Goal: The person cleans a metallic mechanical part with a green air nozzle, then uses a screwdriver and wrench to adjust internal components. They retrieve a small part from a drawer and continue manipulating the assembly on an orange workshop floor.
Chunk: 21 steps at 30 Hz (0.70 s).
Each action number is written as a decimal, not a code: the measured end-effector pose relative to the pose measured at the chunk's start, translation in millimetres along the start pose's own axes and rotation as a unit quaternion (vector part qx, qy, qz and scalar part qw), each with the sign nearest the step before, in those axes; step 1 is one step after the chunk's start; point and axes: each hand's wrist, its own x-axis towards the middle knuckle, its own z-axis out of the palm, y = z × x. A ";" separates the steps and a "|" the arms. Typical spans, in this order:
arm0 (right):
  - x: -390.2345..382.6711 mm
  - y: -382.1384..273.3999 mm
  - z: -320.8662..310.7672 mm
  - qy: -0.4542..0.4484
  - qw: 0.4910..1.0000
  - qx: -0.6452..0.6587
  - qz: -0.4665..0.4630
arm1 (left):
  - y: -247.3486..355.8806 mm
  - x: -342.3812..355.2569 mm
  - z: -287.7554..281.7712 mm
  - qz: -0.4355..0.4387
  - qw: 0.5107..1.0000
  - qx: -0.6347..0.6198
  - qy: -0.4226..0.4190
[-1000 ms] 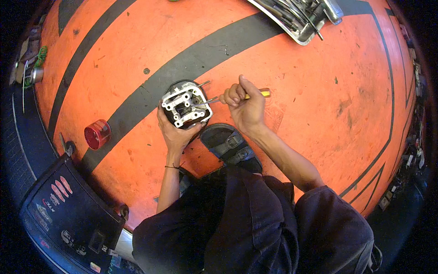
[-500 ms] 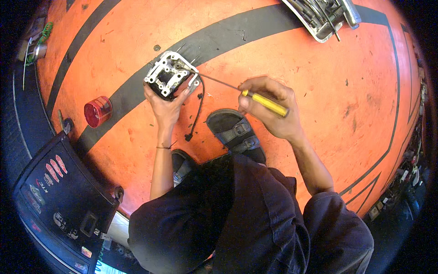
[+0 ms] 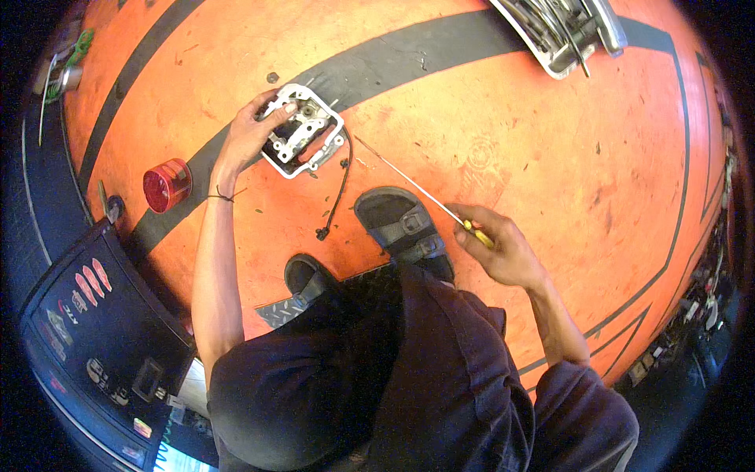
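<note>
A silvery cylinder head (image 3: 316, 126) of a small engine rests on the orange floor, its open side with holes and bolt bosses facing up. My left hand (image 3: 250, 135) grips its left edge, the thumb lying over the top and the other fingers partly hidden along the far side. From its right side a black cable (image 3: 338, 197) trails over the floor toward me. My right hand (image 3: 507, 250) is closed round the yellow handle of a long screwdriver (image 3: 417, 187). The shaft points up and left, its tip apart from the cylinder head's right side.
A red round container (image 3: 167, 187) stands left of the cylinder head. A metal tray (image 3: 560, 61) of long tools lies at the far right. A dark tool cabinet (image 3: 102, 338) with stickers stands at the near left. My sandalled foot (image 3: 401, 224) is between my hands.
The screwdriver tip has come out of the cylinder head, and my right hand has drawn back toward me. My left hand has shifted from the near edge to the left edge, turning the part slightly.
</note>
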 end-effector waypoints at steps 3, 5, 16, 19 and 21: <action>-1.3 -16.6 -0.8 -0.011 1.000 -0.027 0.010 | -19.3 -1.3 6.5 0.049 0.996 -0.022 0.069; 1.9 -25.1 4.2 -0.043 0.998 -0.036 0.038 | -21.1 -4.1 8.1 0.023 0.996 -0.005 0.082; 45.3 -41.6 52.5 -0.032 0.979 -0.179 -0.088 | -22.9 -12.2 5.9 -0.021 0.999 -0.030 0.038; 50.9 -44.3 61.4 -0.016 0.979 -0.178 -0.093 | -30.7 -8.5 4.6 -0.026 0.999 -0.006 0.027; 62.5 -31.6 79.0 0.036 0.973 -0.161 -0.164 | -35.7 -6.7 8.5 -0.014 0.999 -0.038 0.031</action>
